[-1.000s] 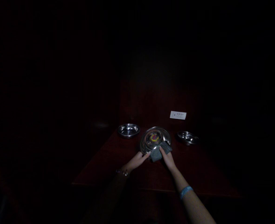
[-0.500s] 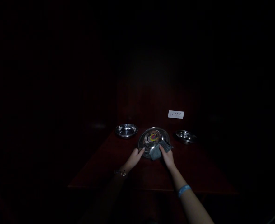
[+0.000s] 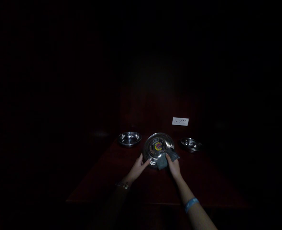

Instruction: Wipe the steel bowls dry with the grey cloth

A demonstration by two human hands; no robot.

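Left hand (image 3: 136, 169) clamped on the near-left rim of the metal plate (image 3: 152, 152), thumb on the face toward the camera, other fingers mostly out of sight behind. Right hand (image 3: 174, 167) closed on the grey-green cloth (image 3: 162, 162), thumb on top, cloth against the plate's near-right edge. Plate was between the two hands, tilted, round sticker (image 3: 158, 146) facing the camera. Couldn't tell whether it touched the counter (image 3: 122, 172) or was held just above.

Two metal bowls sat on the counter farther back: left bowl (image 3: 129, 139) and right bowl (image 3: 191, 145), one each side of the plate, both apart from it. White socket panel (image 3: 180, 121) was on the back wall. Bracelet (image 3: 123, 185) on left wrist, blue band (image 3: 191, 204) on right forearm. Lighting very dim; surroundings unreadable.
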